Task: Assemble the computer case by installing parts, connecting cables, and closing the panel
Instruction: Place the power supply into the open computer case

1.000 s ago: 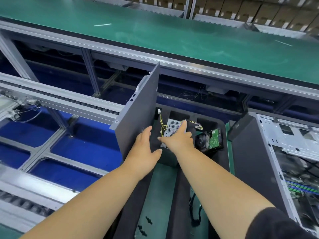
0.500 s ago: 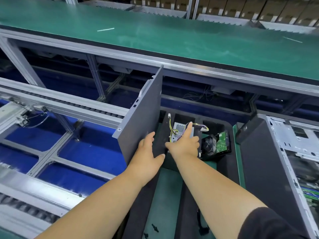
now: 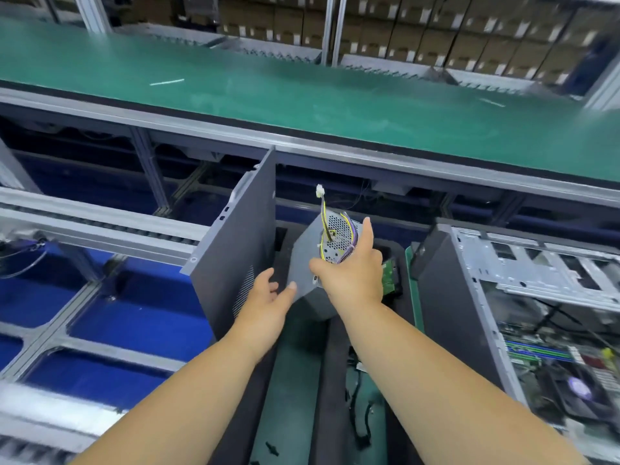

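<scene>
1. Green matting covers the long conveyor belt (image 3: 302, 105) across the far side, edged by a grey aluminium rail (image 3: 335, 156).
2. Stacked brown cartons (image 3: 419, 25) fill shelving behind the belt.
3. Blue floor panels (image 3: 110, 330) show through the aluminium frame on the left, beside a roller track (image 3: 100, 226).
4. Dark foam tray (image 3: 332, 380) sits in front of the person, with black cables (image 3: 362, 424) lying in it.
5. A grey side panel (image 3: 235, 263) stands upright at the tray's left edge.
6. The right hand (image 3: 352, 273) grips the power supply (image 3: 322, 260) with its wires, lifted above the tray.
7. The left hand (image 3: 268, 300) is spread, thumb touching the supply's lower corner.
8. An open computer case (image 3: 520, 313) stands on the right, just beside the tray.
</scene>
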`<move>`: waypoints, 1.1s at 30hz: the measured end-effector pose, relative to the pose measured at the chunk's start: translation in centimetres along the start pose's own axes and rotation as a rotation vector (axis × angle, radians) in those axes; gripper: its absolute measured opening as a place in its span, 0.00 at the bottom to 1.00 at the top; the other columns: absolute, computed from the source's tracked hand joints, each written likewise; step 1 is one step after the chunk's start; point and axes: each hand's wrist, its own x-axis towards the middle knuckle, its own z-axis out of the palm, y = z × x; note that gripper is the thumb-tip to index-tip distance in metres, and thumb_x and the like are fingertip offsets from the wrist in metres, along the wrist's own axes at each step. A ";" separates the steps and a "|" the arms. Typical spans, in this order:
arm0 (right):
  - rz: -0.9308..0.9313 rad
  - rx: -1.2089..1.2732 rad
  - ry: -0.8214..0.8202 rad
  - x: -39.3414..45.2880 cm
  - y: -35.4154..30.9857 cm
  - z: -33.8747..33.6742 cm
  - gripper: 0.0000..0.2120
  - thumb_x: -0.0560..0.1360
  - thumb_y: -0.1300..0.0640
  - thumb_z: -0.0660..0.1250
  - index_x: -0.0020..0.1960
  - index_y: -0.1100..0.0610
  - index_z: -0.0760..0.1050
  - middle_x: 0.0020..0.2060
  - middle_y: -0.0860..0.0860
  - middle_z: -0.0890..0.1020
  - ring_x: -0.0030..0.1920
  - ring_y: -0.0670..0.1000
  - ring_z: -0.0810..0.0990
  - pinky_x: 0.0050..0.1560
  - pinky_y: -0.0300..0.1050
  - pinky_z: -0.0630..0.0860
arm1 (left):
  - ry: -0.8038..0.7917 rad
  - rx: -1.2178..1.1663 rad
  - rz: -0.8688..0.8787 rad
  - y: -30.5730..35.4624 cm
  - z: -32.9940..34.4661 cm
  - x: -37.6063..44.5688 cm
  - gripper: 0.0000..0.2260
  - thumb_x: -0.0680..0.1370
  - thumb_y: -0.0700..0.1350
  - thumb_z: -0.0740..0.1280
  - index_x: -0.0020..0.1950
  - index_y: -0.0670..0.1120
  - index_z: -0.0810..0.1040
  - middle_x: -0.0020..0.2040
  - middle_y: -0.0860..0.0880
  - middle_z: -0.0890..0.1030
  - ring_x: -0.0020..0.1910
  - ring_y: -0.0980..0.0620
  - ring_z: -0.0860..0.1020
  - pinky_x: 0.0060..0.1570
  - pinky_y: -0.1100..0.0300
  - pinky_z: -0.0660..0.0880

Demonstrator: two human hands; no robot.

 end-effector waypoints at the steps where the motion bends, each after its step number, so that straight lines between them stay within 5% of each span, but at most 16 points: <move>1: -0.006 0.047 -0.009 -0.4 -0.6 -0.9 0.57 0.55 0.42 0.69 0.78 0.35 0.41 0.60 0.50 0.68 0.60 0.55 0.74 0.55 0.56 0.78 | -0.010 -0.062 -0.056 0.3 0.0 0.1 0.31 0.79 0.61 0.62 0.78 0.55 0.56 0.72 0.52 0.69 0.66 0.54 0.70 0.64 0.58 0.65; 3: -0.007 0.172 -0.040 -1.4 -1.6 -3.1 0.57 0.55 0.44 0.70 0.77 0.33 0.43 0.60 0.48 0.69 0.58 0.55 0.77 0.55 0.57 0.79 | -0.075 -0.231 -0.148 1.4 0.0 -0.3 0.35 0.74 0.68 0.62 0.77 0.54 0.61 0.72 0.53 0.70 0.69 0.51 0.70 0.70 0.50 0.65; 6: -0.022 0.354 -0.119 -2.8 -2.2 -6.6 0.56 0.56 0.48 0.72 0.76 0.30 0.45 0.61 0.46 0.69 0.54 0.53 0.80 0.54 0.56 0.80 | -0.233 -0.559 -0.212 2.9 -0.2 -1.0 0.32 0.70 0.70 0.67 0.69 0.55 0.75 0.65 0.50 0.80 0.63 0.48 0.78 0.67 0.42 0.70; 11: -0.103 0.481 -0.205 -5.1 -1.5 -11.0 0.56 0.56 0.50 0.75 0.74 0.26 0.48 0.59 0.41 0.71 0.42 0.38 0.82 0.47 0.49 0.81 | -0.444 -0.738 -0.271 4.7 -0.1 -3.0 0.29 0.74 0.70 0.60 0.65 0.52 0.80 0.62 0.45 0.81 0.56 0.42 0.82 0.51 0.48 0.79; 13: -0.117 0.517 -0.213 -5.6 -0.7 -12.7 0.56 0.57 0.50 0.76 0.74 0.27 0.49 0.54 0.36 0.70 0.38 0.27 0.78 0.41 0.41 0.77 | -0.425 -0.765 -0.256 5.2 1.1 -4.4 0.27 0.74 0.65 0.64 0.68 0.51 0.77 0.63 0.45 0.80 0.55 0.42 0.81 0.49 0.48 0.77; 15: -0.109 0.577 -0.232 -5.9 0.2 -14.3 0.56 0.57 0.50 0.77 0.76 0.29 0.49 0.56 0.36 0.68 0.41 0.24 0.74 0.47 0.39 0.71 | -0.392 -0.810 -0.258 5.6 2.3 -5.7 0.29 0.72 0.59 0.68 0.70 0.49 0.74 0.64 0.44 0.80 0.57 0.42 0.79 0.50 0.49 0.75; 18: -0.093 0.645 -0.260 -6.4 1.5 -16.8 0.57 0.58 0.50 0.78 0.78 0.33 0.49 0.65 0.42 0.62 0.59 0.34 0.66 0.60 0.45 0.62 | -0.385 -0.809 -0.221 6.7 3.9 -7.5 0.29 0.71 0.57 0.70 0.70 0.48 0.74 0.63 0.44 0.80 0.57 0.42 0.79 0.52 0.49 0.75; 22: -0.081 0.653 -0.270 -7.1 3.3 -20.5 0.54 0.61 0.49 0.79 0.79 0.39 0.52 0.69 0.45 0.65 0.68 0.46 0.68 0.66 0.48 0.62 | -0.411 -0.750 -0.173 8.4 5.9 -9.8 0.32 0.65 0.58 0.75 0.67 0.47 0.76 0.62 0.44 0.81 0.56 0.43 0.81 0.51 0.50 0.78; 27: -0.097 0.688 -0.269 -8.1 5.4 -24.8 0.22 0.74 0.47 0.74 0.65 0.47 0.73 0.52 0.42 0.85 0.52 0.40 0.83 0.53 0.47 0.75 | -0.481 -0.749 -0.110 10.0 8.5 -12.7 0.39 0.57 0.60 0.82 0.64 0.46 0.79 0.61 0.44 0.82 0.56 0.44 0.82 0.45 0.51 0.80; 30: -0.057 0.718 -0.238 -8.4 6.6 -27.0 0.21 0.70 0.43 0.73 0.59 0.49 0.76 0.52 0.47 0.85 0.54 0.51 0.82 0.55 0.52 0.75 | -0.448 -0.593 -0.049 10.7 9.9 -14.2 0.34 0.60 0.63 0.79 0.60 0.46 0.82 0.59 0.43 0.83 0.54 0.43 0.82 0.47 0.51 0.79; 33: -0.092 0.723 -0.242 -8.5 8.1 -29.3 0.20 0.72 0.45 0.75 0.60 0.52 0.77 0.51 0.48 0.86 0.51 0.51 0.84 0.51 0.51 0.77 | -0.406 -0.427 0.034 11.5 11.4 -15.9 0.34 0.64 0.62 0.75 0.64 0.44 0.78 0.59 0.44 0.83 0.58 0.42 0.81 0.60 0.42 0.75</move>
